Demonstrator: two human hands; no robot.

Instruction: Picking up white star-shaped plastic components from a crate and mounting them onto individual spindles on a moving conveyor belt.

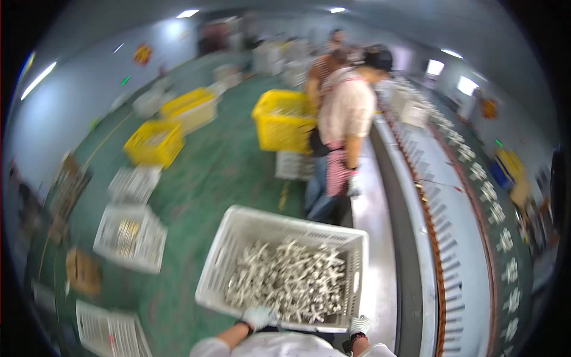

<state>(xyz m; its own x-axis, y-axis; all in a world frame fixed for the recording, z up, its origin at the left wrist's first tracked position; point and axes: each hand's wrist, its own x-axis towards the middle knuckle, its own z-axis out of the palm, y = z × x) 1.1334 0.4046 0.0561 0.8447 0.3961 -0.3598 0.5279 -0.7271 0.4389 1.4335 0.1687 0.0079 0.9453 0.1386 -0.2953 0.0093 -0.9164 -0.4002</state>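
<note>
Head camera, looking down through a blurred fisheye lens at a factory floor painted green. Largest in view, a long grey conveyor line (452, 238) runs away on the person's right, carrying rows of small pale pieces. A co-worker in a pale shirt and striped apron (345, 125) stands beside it, farther off. Yellow plastic crates (282, 122) and more white crates (131, 235) sit scattered well beyond the fingers, to the left.

Directly ahead of both hands is a white slotted plastic crate (238, 253), roughly half full of small pale metal-looking parts (291, 279) piled loosely; blur hides their exact shape. The gloved left hand (259, 316) curls closed over the crate's near rim, close to its left corner. The gloved right hand (358, 326) sits at the near right corner, fingers apparently wrapped on the rim, though blur makes that grip uncertain.

Judging by the load, the crate is likely heavy, and its thin slotted walls may flex. The stiff rim at the corners looks like the firmest hold, with one hand at each side to keep it level so the loose parts do not slide.
</note>
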